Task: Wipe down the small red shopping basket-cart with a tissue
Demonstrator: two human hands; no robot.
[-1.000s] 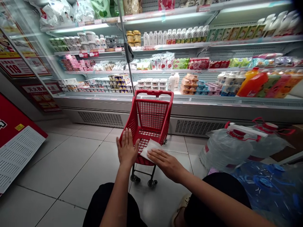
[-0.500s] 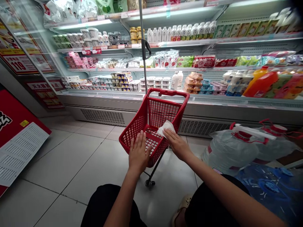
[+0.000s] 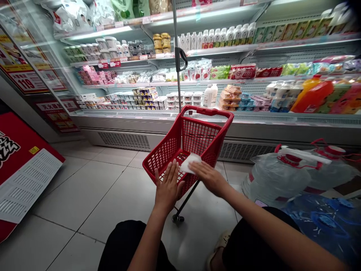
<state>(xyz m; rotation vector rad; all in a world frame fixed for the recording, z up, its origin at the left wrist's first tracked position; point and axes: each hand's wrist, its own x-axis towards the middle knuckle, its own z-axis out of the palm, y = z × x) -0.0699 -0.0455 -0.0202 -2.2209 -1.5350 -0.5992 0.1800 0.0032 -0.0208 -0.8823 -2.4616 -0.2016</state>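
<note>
Your right hand (image 3: pixel 211 178) lies over the white wipe (image 3: pixel 189 162); can't tell if pinched. Left hand (image 3: pixel 168 192): fingers extended. Red shopping cart (image 3: pixel 213 148) runs ahead of both, long axis away and rightward; right hand's nearer its handle (image 3: pixel 208 111).

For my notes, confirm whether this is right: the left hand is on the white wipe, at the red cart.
Not so: the head view shows the right hand on the white wipe, at the red cart, not the left hand.
</note>
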